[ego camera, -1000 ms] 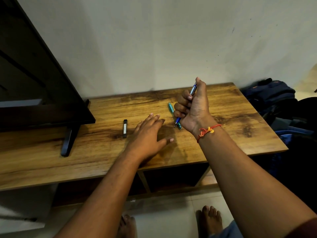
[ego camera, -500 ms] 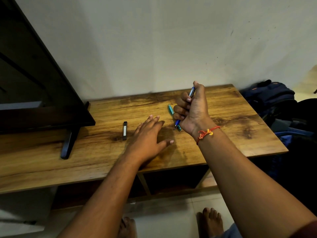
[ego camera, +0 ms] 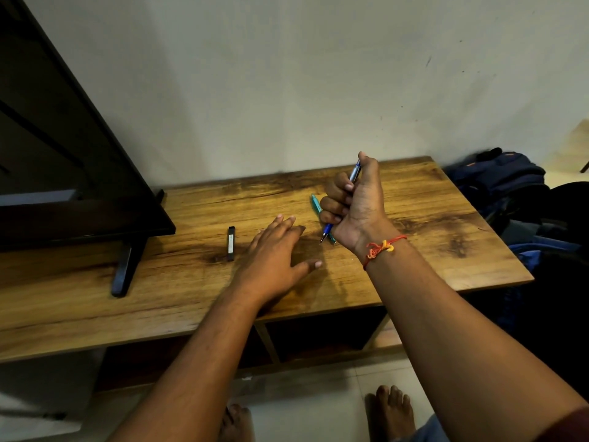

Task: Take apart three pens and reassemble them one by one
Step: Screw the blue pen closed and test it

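My right hand [ego camera: 353, 205] grips a blue pen [ego camera: 327, 229] in a fist above the wooden table [ego camera: 430, 218], thumb on its top end and its tip pointing down toward the wood. Just behind that fist a teal pen [ego camera: 315, 204] lies on the table, partly hidden by my fingers. My left hand [ego camera: 274, 250] rests flat on the table to the left, fingers straight and spread, holding nothing. A third pen is not visible.
A small black stick-shaped object [ego camera: 230, 243] lies left of my left hand. A dark TV [ego camera: 63, 173] on a black stand foot [ego camera: 126, 269] fills the left. Dark bags [ego camera: 510, 183] sit beyond the table's right edge. A wall runs behind.
My right fist with the blue pen has dropped slightly toward the table. My left hand stays flat in place.
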